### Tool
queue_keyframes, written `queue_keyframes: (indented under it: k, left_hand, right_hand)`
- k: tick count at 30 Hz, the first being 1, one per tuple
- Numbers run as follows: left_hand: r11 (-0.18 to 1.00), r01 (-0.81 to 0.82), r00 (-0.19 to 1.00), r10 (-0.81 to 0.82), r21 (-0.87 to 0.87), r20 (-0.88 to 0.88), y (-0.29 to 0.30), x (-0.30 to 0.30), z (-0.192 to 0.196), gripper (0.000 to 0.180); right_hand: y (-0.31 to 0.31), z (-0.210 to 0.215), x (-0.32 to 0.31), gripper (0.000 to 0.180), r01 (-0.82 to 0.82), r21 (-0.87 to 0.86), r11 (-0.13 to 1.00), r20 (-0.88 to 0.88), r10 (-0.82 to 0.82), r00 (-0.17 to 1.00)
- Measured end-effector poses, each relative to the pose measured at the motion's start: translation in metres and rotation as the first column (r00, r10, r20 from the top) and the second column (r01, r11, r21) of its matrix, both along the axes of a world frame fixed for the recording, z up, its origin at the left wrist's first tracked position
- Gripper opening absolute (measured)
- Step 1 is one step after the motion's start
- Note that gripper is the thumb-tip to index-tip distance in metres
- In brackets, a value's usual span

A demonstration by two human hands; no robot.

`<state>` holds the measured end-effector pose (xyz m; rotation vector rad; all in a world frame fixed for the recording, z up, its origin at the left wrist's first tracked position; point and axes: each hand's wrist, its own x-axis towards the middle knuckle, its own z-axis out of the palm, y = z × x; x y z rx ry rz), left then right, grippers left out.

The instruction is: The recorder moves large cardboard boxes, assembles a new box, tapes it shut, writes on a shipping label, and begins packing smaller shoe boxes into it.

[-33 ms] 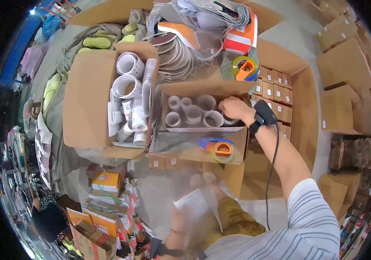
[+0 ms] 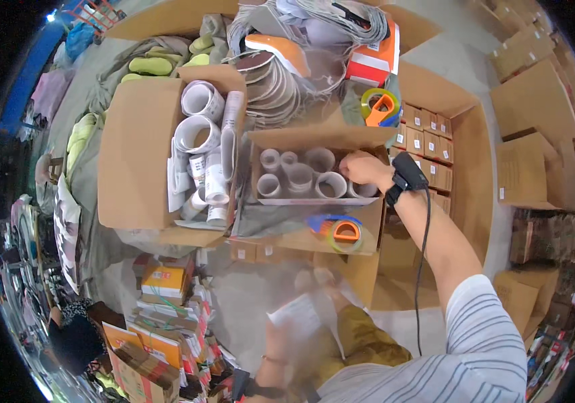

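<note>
Worn: white short-sleeved shirt (image 2: 428, 377) with thin dark stripes; mustard-brown trousers (image 2: 368, 336). At the right hand (image 2: 363, 167): black boxy device (image 2: 411, 170), black wrist strap (image 2: 393, 195), slim black cable (image 2: 425, 238). Left forearm: dark band (image 2: 266, 390).

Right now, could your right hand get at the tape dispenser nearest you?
Probably yes: the right hand would have to cross the near wall of the roll box, but the tape dispenser just outside looks uncovered.
</note>
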<state>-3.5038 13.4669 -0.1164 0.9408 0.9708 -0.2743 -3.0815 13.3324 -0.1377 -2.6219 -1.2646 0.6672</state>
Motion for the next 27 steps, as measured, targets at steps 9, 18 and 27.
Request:
queue_keyframes:
  k: [9,18,27]
  left_hand:
    - [0.978,-0.21,0.977,0.209,0.016,0.025,0.005,0.001,-0.003,0.026]
    - [0.984,-0.176,0.984,0.176,-0.035,-0.012,0.006,-0.028,-0.03,0.039]
    - [0.984,-0.177,0.983,0.178,-0.018,0.036,0.011,-0.006,-0.013,0.039]
  right_hand:
    - [0.012,-0.096,0.005,0.013,0.006,-0.443,0.896,0.532,0.258,0.806]
    - [0.02,-0.097,-0.007,0.012,0.017,-0.405,0.914,0.515,0.213,0.83]
    - [0.02,-0.017,0.013,0.013,-0.129,-0.459,0.879,0.201,0.244,0.949]
